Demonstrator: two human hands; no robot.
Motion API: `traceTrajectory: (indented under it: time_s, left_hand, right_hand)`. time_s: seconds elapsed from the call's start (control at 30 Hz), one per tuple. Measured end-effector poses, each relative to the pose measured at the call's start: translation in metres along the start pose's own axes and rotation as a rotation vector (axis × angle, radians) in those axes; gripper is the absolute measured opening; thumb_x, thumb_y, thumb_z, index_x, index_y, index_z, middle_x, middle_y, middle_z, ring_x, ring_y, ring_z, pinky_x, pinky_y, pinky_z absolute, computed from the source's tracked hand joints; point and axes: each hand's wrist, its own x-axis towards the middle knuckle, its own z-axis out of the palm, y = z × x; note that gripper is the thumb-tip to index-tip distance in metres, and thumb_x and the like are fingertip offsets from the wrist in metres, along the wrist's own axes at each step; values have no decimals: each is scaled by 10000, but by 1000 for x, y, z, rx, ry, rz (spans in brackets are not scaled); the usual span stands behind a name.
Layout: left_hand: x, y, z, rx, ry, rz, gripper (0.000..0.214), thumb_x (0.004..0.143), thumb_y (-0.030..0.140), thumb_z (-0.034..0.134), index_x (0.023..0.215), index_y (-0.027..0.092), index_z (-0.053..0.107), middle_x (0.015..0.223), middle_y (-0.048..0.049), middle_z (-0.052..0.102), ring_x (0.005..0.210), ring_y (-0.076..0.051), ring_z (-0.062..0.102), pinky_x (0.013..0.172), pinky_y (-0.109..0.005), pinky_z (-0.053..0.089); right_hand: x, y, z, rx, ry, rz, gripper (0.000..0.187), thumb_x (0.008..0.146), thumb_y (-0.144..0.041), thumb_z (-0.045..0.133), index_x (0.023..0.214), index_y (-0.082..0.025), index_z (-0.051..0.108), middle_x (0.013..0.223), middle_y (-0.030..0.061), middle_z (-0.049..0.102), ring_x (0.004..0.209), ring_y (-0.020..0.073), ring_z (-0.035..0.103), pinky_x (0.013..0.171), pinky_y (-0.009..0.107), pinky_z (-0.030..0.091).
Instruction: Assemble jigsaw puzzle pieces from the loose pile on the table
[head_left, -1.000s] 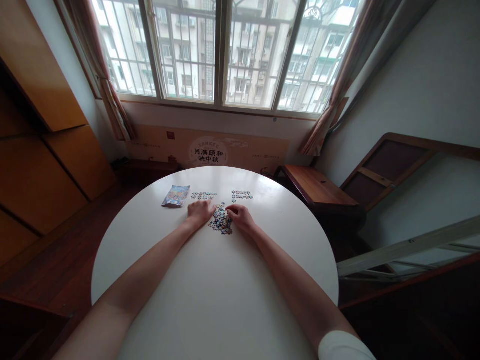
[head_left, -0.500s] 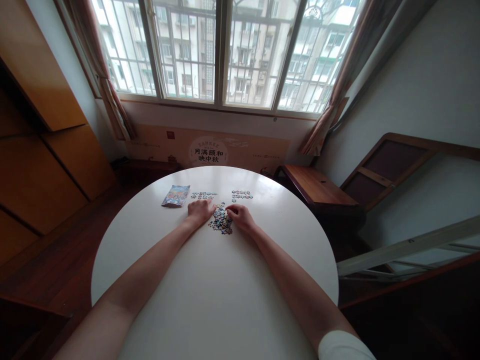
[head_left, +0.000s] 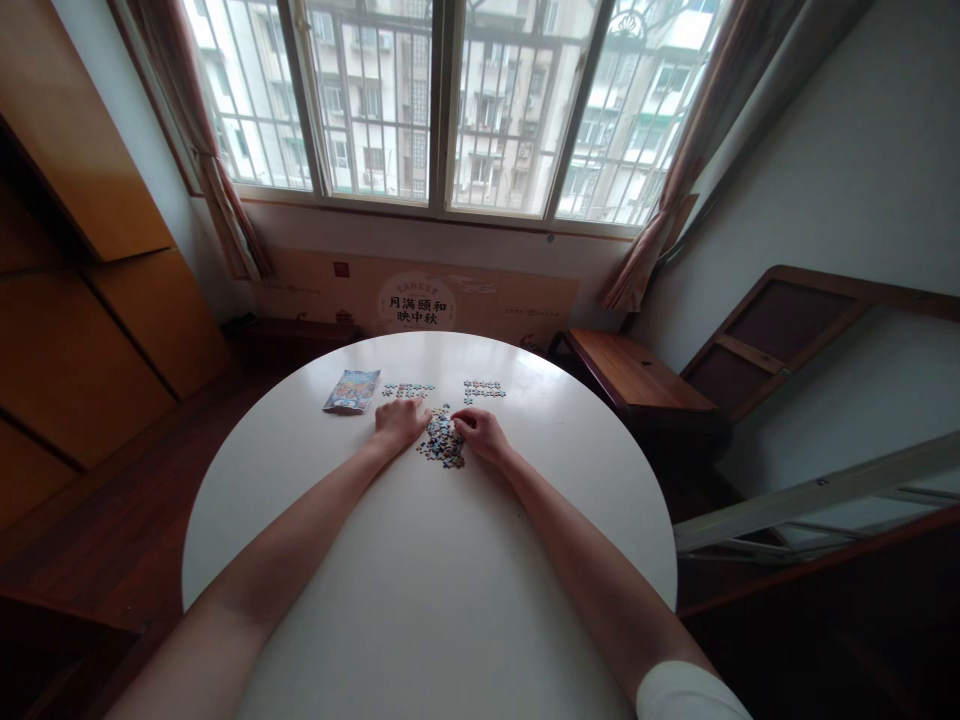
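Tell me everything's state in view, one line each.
Puzzle pile: loose, heaped
Left hand: curled beside the pile
Right hand: curled at the pile's edge; grip unclear
Left pieces: spread in rows
Right pieces: spread in rows
Packet: lying, picture showing
Curtains: gathered aside

- A barred window (head_left: pixel 441 105) stood well beyond the fingers (head_left: pixel 463 416).
- Pinkish curtains (head_left: pixel 231 222) hung beyond them, left and right.
- A printed panel (head_left: pixel 416 297) ran beyond the fingers, below the window.
- Orange-brown cabinets (head_left: pixel 139 320) rose well left of the fingers.
- A wooden bench (head_left: pixel 637 370) stood to their right.
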Motion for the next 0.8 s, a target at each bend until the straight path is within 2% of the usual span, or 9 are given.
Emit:
traceTrajectory:
  time_s: [0.47, 0.8]
  left_hand:
    - [-2, 1, -2, 0, -7, 2, 472, 810, 500, 366, 1113, 231, 608, 966, -109, 661, 920, -259, 601, 761, -324, 428]
    - [-2, -5, 0, 32, 17, 91, 423, 831, 453, 330, 971, 205, 643, 913, -107, 672, 847, -245, 619, 704, -308, 430]
  right_hand:
    - [0, 0, 0, -1, -4, -3, 232, 764, -255, 494, 840, -159, 691, 721, 27, 662, 647, 132, 572, 615, 222, 419]
    - [1, 1, 1, -5, 10, -9, 223, 759, -254, 499, 818, -158, 691, 728, 29, 661, 655, 136, 577, 623, 231, 431]
